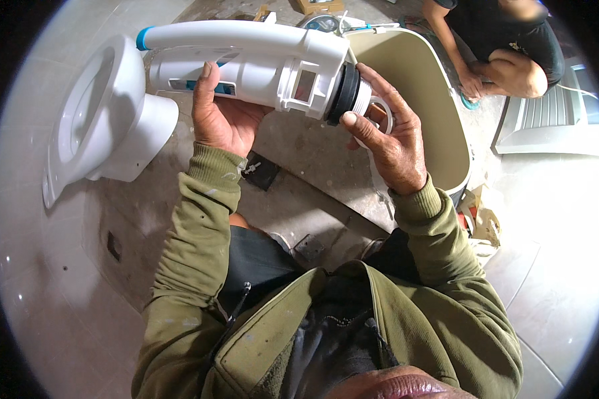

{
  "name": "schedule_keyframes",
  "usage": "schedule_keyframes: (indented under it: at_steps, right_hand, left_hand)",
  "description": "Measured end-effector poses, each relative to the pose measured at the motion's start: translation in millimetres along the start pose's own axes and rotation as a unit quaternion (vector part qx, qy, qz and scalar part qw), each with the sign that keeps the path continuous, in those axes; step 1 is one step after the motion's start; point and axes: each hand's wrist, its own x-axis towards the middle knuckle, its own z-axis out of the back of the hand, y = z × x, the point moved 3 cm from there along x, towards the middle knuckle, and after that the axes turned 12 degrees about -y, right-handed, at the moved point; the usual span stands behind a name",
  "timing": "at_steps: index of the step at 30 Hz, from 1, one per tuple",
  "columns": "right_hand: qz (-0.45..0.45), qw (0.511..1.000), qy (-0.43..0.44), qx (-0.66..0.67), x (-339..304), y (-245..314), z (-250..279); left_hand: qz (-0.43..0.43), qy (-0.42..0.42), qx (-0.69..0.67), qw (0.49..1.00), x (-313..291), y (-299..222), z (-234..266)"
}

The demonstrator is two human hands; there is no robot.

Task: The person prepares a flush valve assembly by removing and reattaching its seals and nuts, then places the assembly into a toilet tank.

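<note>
A white toilet flush valve (253,73) lies sideways across the upper middle, its long overflow tube (233,34) with a blue end along the far side. My left hand (225,118) grips its body from below, thumb up over the near side. At its right end are a black rubber gasket (343,93) and a white threaded outlet (361,98). My right hand (398,136) is closed around a white plastic ring (387,113) at the outlet, thumb and fingers near the gasket. Whether the ring is on the threads, I cannot tell.
A white toilet bowl (100,113) stands at the left. Beyond my right hand sits an open cream cistern tank (439,126). Another person (506,60) squats at the far right, near a white ribbed fixture (546,126). A dark square plate (261,171) lies on the floor.
</note>
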Motion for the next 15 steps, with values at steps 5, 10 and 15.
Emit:
schedule_keyframes:
  at_steps: [5, 10, 15]
  right_hand:
    - [-0.031, 0.999, 0.006, 0.017, -3, -3, -2]
    - [-0.088, 0.996, 0.008, -0.001, -1, -7, 5]
    - [-0.144, 0.989, 0.01, -0.037, -5, -12, 7]
  left_hand:
    - [-0.019, -0.001, 0.016, 1.0, -4, -4, 3]
    - [-0.016, 0.017, 0.026, 0.999, -6, -2, 2]
    - [0.023, 0.034, 0.057, 0.998, -5, 6, 5]
